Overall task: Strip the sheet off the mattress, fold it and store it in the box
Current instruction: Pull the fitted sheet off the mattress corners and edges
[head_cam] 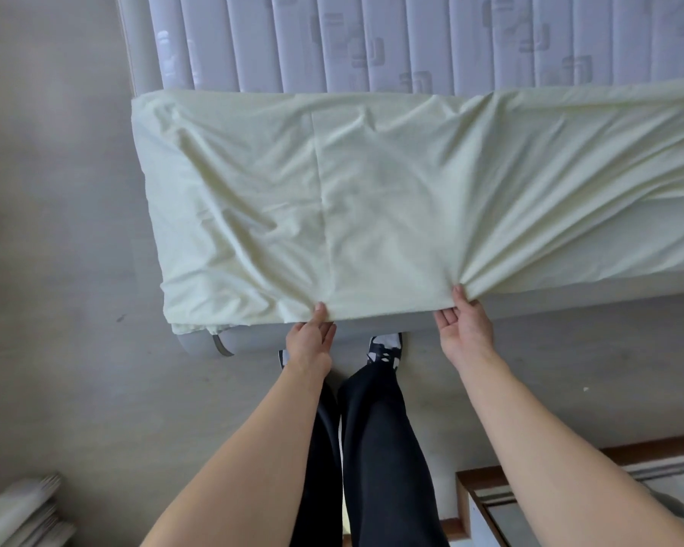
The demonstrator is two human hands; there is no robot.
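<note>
A pale yellow-green sheet (372,191) lies folded over the near part of the mattress (332,41), whose quilted grey-white top shows bare beyond it. My left hand (311,335) pinches the sheet's near edge, thumb on top, close to the mattress's left corner. My right hand (464,321) grips the same edge further right, where the cloth bunches into radiating folds. The sheet's right part runs out of view.
The grey bed base (210,343) sticks out under the sheet's corner. My legs and shoes (384,349) stand against the bed. A wood-framed box or cabinet (470,503) is at lower right. Stacked pale boards (20,511) lie at lower left. Grey floor stretches left of the bed.
</note>
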